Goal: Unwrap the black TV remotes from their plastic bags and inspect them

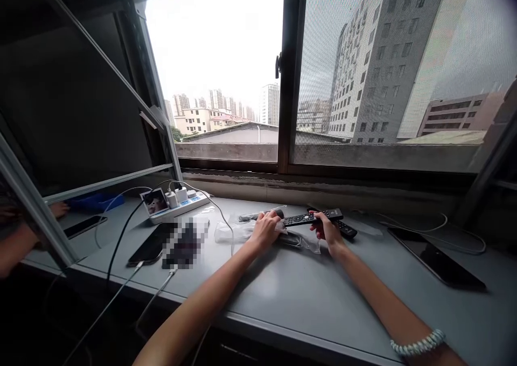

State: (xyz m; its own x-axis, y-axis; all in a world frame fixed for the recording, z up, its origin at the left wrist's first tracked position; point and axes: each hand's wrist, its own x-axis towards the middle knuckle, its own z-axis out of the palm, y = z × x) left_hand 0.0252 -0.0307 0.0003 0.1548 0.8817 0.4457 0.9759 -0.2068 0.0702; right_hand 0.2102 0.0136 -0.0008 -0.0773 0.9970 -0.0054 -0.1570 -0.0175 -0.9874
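A black remote control point(312, 217) is held level above the grey desk point(307, 296), in front of the window. My right hand point(329, 231) is closed on its right part, thumb on top. My left hand point(266, 230) is closed around its left end together with a crumpled clear plastic bag point(234, 231). A second black remote point(346, 229) lies on the desk just behind my right hand, and another dark remote point(258, 215) lies behind my left hand.
A white power strip point(177, 204) with chargers and cables sits at the back left, dark phones point(151, 247) beside it. A black phone point(436, 258) lies at right with a white cable point(464, 234). Another person's hand point(58, 210) rests at far left behind a metal frame point(36, 210).
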